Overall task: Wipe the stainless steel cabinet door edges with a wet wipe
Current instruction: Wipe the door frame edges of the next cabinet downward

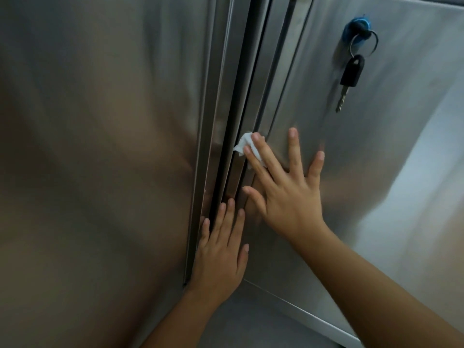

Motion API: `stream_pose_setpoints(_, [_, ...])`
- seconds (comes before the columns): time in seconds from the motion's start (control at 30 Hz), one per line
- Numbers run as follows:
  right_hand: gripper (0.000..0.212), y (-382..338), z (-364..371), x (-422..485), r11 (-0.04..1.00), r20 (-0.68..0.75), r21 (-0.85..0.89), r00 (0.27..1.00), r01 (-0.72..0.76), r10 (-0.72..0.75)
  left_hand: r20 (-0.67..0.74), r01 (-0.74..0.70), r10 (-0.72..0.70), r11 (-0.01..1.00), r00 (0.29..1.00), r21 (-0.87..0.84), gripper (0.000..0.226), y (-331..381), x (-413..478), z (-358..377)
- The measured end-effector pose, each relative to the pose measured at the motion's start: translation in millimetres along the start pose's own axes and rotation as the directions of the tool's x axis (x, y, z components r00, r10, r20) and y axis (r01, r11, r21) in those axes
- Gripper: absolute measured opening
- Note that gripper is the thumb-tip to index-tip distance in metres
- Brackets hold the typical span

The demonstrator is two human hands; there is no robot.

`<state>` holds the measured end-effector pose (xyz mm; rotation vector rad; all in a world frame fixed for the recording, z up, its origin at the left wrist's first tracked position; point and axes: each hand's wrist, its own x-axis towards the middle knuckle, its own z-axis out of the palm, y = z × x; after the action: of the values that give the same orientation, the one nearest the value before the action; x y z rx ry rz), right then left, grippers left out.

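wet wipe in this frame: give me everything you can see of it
The wet wipe is white, crumpled into a small wad, soft and fabric-like. Two straight fingers of the right hand press it against the right door's edge, beside the dark gap between the doors. Part of it is hidden under those fingers.

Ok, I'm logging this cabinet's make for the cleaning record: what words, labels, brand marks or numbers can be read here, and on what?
None: no text can be read in this view.
left door and right door: bare steel, no label or plate showing.
black key and blue lock: any marking is too small and blurred to tell.
wet wipe: plain white.
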<state>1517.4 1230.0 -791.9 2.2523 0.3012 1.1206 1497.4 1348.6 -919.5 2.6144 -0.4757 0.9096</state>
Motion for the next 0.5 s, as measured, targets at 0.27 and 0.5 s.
stream_pose_setpoints(0.27, [0.064, 26.9, 3.5, 18.1, 0.955, -0.096, -0.237, 0.974, 0.179, -0.206, 0.033, 0.008, -0.007, 1.0, 0.999, -0.02, 0.059, -0.4, -9.0, 3.6])
stream_pose_setpoints(0.5, [0.068, 4.4, 28.1, -17.7, 0.894, -0.048, -0.341, 0.944, 0.292, -0.327, 0.067, 0.004, 0.0, 0.998, 0.998, -0.055, 0.06, -6.3, -35.5, 9.2])
